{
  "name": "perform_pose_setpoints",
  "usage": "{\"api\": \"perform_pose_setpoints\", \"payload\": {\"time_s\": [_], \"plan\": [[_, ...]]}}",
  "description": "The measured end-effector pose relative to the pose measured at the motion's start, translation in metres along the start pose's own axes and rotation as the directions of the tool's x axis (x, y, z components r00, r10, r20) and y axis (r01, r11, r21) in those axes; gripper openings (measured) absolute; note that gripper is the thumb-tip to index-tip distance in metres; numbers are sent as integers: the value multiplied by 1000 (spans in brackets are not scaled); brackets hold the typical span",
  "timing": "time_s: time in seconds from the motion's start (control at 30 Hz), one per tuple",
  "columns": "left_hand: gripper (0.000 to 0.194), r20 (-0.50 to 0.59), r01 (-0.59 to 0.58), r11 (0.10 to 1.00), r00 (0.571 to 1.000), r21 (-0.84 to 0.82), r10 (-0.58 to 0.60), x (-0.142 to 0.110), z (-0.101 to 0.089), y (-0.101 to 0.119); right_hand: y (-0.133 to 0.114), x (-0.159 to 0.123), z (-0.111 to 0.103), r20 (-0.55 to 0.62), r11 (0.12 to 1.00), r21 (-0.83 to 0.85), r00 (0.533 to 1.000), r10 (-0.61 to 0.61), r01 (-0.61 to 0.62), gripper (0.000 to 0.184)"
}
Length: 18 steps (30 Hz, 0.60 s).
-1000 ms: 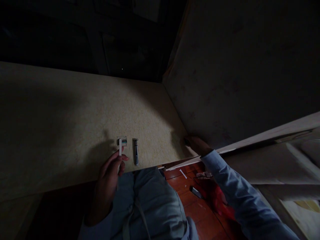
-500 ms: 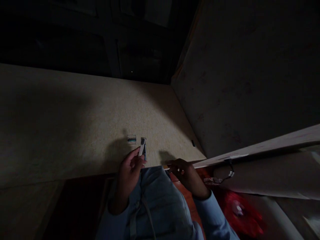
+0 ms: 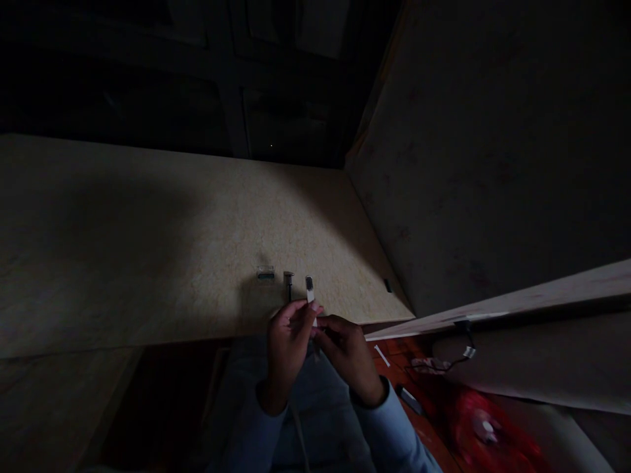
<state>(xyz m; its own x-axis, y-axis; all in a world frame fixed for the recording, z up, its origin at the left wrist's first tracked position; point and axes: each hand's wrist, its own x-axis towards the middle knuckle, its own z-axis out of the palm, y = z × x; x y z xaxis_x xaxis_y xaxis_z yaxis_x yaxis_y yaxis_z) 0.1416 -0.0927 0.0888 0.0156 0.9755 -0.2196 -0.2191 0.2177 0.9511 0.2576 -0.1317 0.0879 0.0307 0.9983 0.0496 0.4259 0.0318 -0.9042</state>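
Observation:
My left hand (image 3: 290, 345) is closed around what looks like a white toothbrush (image 3: 310, 295), its dark head pointing away from me. My right hand (image 3: 348, 355) pinches at the lower part of the same handle, just below the left fingers; what else it may hold is hidden. Just beyond my left hand lies a razor (image 3: 289, 281) with a dark handle, partly covered by the fingers. Left of the razor sits a small clear case (image 3: 265, 273) with a dark green strip inside.
A small dark piece (image 3: 388, 286) lies on the pale table (image 3: 197, 249) near the right wall (image 3: 473, 184). On the red floor are a white strip (image 3: 382, 355), a grey-white oblong object (image 3: 410, 399) and a red plastic bag (image 3: 497, 440). A black cable (image 3: 468, 338) hangs at right.
My right hand has come away from the table's right edge, where a small dark piece now shows, to the toothbrush. My left hand has moved right, past the razor, with the toothbrush.

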Motion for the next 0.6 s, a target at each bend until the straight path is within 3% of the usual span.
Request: {"api": "perform_pose_setpoints", "payload": {"time_s": [0.17,0.23,0.33,0.47,0.6], "plan": [[38,14,-103,992,995,73,102,6,2,-17,29,9,-28,-48,990,34,990,135,-134,40],[36,-3,-138,985,990,98,139,9,-1,-24,45,17,-50,-114,982,-42,977,180,-185,45],[33,-26,-163,979,986,121,167,15,-9,-31,63,29,-85,-176,929,-284,965,194,-239,46],[29,-45,-162,978,985,130,169,20,-16,-32,72,43,-115,-185,796,-511,946,268,-325,34],[28,-60,-165,978,983,126,174,23,-21,-30,75,53,-123,-235,703,-600,924,302,-382,18]]}}
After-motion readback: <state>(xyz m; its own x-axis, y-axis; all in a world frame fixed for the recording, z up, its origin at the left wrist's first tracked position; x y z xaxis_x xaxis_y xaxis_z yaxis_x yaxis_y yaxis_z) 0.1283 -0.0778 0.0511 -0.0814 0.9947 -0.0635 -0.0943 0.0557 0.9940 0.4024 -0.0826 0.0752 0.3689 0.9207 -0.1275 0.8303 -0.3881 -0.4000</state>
